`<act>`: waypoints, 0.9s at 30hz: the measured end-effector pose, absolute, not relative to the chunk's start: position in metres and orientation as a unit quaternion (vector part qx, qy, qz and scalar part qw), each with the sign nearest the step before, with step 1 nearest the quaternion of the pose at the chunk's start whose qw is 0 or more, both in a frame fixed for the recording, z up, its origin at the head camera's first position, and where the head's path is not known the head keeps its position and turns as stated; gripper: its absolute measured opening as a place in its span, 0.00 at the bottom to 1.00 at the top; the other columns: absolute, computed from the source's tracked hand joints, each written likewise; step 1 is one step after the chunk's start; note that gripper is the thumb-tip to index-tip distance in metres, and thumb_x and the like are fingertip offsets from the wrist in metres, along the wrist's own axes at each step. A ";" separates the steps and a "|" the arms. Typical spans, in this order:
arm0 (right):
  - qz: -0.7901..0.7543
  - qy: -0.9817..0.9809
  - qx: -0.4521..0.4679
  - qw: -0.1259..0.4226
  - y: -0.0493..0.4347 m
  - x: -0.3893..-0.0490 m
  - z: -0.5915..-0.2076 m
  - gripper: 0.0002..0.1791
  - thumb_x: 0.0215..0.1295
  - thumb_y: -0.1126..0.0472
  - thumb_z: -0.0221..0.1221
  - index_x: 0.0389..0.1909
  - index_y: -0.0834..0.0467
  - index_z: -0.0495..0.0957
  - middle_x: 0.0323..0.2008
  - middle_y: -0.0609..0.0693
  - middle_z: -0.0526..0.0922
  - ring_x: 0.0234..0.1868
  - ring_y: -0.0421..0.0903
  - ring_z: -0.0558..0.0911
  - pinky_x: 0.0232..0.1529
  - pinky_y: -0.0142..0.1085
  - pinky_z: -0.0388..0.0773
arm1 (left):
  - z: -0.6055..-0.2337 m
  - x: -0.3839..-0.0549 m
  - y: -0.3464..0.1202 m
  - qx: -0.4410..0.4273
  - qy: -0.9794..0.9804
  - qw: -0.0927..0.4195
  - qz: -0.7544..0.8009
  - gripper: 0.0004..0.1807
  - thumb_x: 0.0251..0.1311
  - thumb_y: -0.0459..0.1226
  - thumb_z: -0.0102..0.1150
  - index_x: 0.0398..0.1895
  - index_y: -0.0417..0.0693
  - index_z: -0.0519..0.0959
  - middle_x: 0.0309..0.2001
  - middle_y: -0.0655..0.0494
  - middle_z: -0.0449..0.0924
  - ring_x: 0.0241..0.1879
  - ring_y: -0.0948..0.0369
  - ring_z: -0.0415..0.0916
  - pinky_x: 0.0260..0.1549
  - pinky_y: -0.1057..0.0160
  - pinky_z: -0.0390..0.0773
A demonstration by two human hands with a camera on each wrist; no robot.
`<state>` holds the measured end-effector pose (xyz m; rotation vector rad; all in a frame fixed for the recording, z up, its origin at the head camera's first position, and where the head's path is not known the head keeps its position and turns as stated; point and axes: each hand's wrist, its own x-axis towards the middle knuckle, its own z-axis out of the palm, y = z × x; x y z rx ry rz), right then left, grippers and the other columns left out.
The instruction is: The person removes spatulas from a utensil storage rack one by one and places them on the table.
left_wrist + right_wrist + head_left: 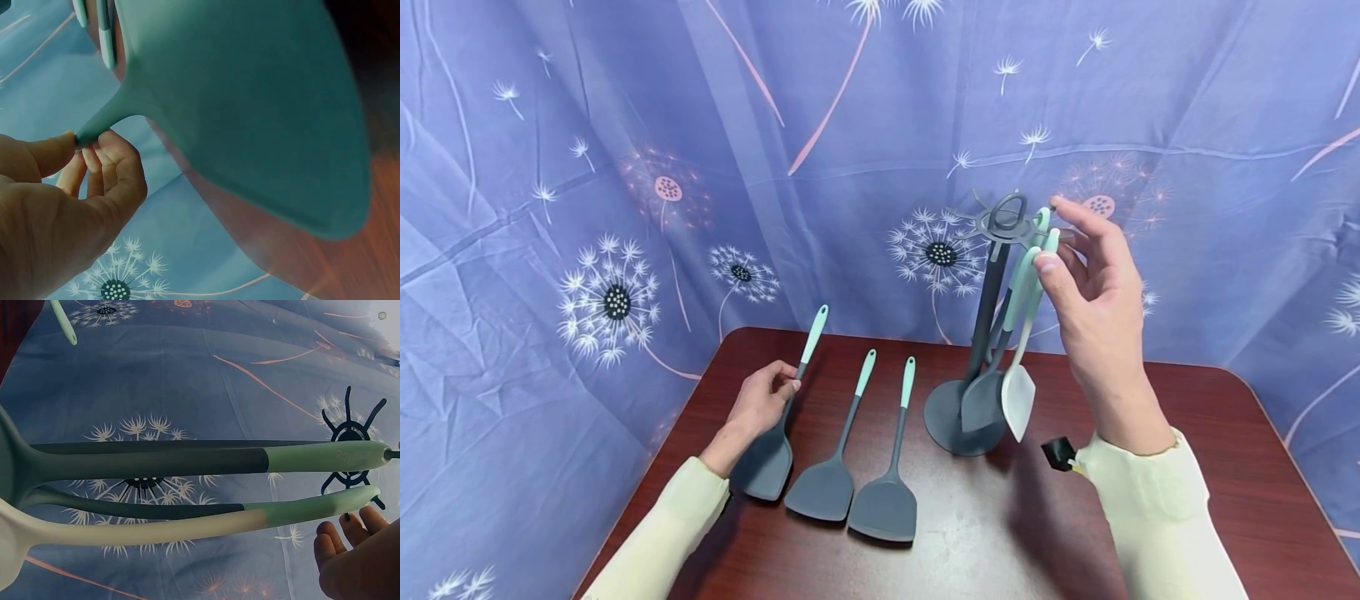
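Note:
On the left, my left hand pinches the dark shaft of a spatula with a mint handle. Its broad grey blade fills much of the left wrist view. To its right lie two similar spatulas. My right hand is at the top of a dark utensil stand, thumb and fingers spread about the mint handle ends. From the stand hang a white-headed utensil and dark-headed utensils. In the right wrist view, curved fingertips are beside the white utensil's handle.
The stand's round base rests on the reddish-brown table, toward the back. Thin curved hooks spread from its top. A blue dandelion-print cloth hangs behind the table. A small black object is by the right sleeve.

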<state>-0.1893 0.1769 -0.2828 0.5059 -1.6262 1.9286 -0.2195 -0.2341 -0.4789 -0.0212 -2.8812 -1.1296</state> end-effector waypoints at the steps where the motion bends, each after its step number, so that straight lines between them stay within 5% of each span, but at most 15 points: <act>1: 0.720 -0.606 0.189 0.280 0.177 -0.189 -0.283 0.30 0.67 0.70 0.67 0.70 0.60 0.77 0.71 0.56 0.76 0.63 0.53 0.74 0.71 0.35 0.69 | -0.480 -0.220 -0.234 -0.007 -0.931 0.022 -0.364 0.06 0.76 0.35 0.61 0.51 0.47 0.83 0.44 0.50 0.84 0.38 0.55 0.76 0.40 0.57 0.75; 13: 0.720 -0.606 0.188 0.281 0.176 -0.189 -0.283 0.29 0.67 0.70 0.67 0.70 0.60 0.77 0.71 0.56 0.76 0.62 0.52 0.74 0.69 0.35 0.69 | -0.493 -0.226 -0.237 0.009 -0.936 -0.018 -0.351 0.07 0.77 0.36 0.60 0.53 0.47 0.82 0.45 0.51 0.88 0.28 0.56 0.72 0.29 0.59 0.72; 27: 0.723 -0.601 0.186 0.283 0.175 -0.190 -0.283 0.29 0.67 0.71 0.67 0.70 0.60 0.77 0.70 0.56 0.76 0.61 0.52 0.74 0.68 0.34 0.69 | -0.501 -0.228 -0.237 0.017 -0.938 -0.038 -0.344 0.07 0.77 0.37 0.60 0.52 0.46 0.81 0.25 0.52 0.74 0.21 0.58 0.65 0.26 0.60 0.68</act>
